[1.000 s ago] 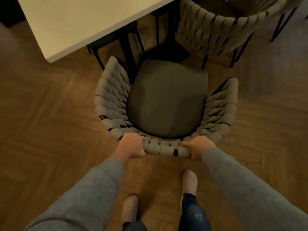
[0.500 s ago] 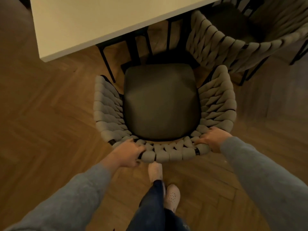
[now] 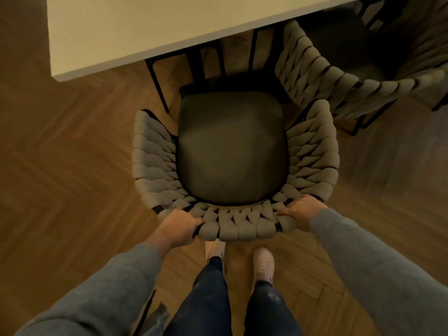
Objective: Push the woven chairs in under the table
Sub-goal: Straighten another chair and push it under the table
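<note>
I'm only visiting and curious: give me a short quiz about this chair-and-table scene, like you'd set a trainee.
1. True or false: the held woven chair sits wholly under the table.
2. What does the left hand grip? A) the seat cushion B) the chair's woven back C) the table edge
3. Fill in: the second woven chair stands to the held chair's ____.
Key: 1 false; 2 B; 3 right.
</note>
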The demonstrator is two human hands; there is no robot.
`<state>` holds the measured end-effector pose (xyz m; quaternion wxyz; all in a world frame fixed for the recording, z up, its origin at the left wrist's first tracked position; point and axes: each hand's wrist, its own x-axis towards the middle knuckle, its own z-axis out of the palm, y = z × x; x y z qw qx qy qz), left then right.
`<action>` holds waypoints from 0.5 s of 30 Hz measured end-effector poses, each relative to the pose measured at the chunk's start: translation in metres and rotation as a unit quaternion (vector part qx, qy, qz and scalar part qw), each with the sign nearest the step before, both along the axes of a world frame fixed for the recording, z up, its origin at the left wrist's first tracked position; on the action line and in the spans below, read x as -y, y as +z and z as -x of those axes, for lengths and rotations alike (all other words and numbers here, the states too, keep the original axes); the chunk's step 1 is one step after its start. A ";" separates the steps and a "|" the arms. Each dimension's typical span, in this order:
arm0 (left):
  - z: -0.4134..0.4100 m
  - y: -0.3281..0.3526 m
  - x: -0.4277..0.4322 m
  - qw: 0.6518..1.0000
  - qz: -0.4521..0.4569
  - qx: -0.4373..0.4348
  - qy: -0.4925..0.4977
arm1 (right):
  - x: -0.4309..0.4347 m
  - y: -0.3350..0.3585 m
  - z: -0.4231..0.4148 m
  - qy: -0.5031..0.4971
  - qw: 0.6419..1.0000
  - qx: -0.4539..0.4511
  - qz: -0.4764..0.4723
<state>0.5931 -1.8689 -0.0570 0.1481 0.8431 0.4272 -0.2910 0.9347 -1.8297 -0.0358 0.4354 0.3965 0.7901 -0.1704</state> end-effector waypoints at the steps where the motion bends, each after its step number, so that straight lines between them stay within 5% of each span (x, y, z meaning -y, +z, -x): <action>1: -0.001 -0.001 0.001 1.000 -0.002 -0.007 0.007 | -0.002 0.000 -0.001 0.010 1.000 -0.005 0.002; 15: -0.076 0.012 0.025 0.985 -0.045 0.047 0.162 | -0.079 0.007 -0.044 0.146 0.988 -0.007 -0.045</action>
